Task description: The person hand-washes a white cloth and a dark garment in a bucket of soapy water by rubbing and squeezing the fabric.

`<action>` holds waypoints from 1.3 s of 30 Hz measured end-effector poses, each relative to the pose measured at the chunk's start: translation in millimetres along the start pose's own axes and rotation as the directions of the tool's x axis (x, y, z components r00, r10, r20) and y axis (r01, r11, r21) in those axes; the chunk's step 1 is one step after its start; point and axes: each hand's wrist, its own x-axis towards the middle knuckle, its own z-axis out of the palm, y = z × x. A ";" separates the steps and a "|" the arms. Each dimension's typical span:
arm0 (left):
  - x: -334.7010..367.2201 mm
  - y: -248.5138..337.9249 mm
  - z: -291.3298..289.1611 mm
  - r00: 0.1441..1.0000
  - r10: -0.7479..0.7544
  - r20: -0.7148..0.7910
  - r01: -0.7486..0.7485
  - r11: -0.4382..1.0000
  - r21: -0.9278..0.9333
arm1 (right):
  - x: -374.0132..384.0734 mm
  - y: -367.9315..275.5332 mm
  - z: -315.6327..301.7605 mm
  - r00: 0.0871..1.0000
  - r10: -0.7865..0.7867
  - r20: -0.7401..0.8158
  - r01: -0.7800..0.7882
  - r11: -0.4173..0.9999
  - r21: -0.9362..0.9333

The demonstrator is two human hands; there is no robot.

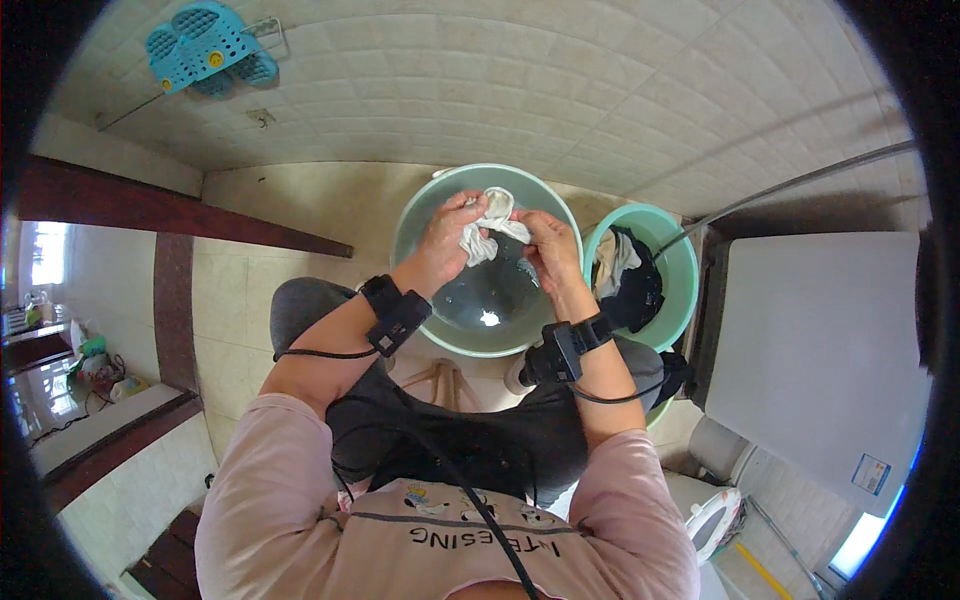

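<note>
A small white sock (pixel 497 205), bunched and twisted, is stretched between my hands above a large pale green basin (pixel 573 205). My left hand (pixel 446 240) grips its left part, with the fingers closed round the fabric. At its other end, the fingers of my right hand (pixel 550 248) pinch the cloth. A loose fold hangs down beside my left fingers. Greyish water (pixel 480 300) lies in the basin below, with a bright reflection on it.
On the right, a mint green bucket (pixel 685 285) holds dark clothes (pixel 638 300) and a beige cloth (pixel 622 262). A grey hose (pixel 780 190) reaches into it. Beyond stands a white appliance (pixel 815 350). A wooden stool (pixel 440 385) is between my legs. Blue slippers (pixel 205 50) hang on the wall.
</note>
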 end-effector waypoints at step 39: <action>-3.1 -10.3 12.6 0.999 -0.039 0.005 0.039 0.996 -0.080 | -4.2 -12.1 9.6 0.931 0.277 0.237 -0.361 0.791 0.494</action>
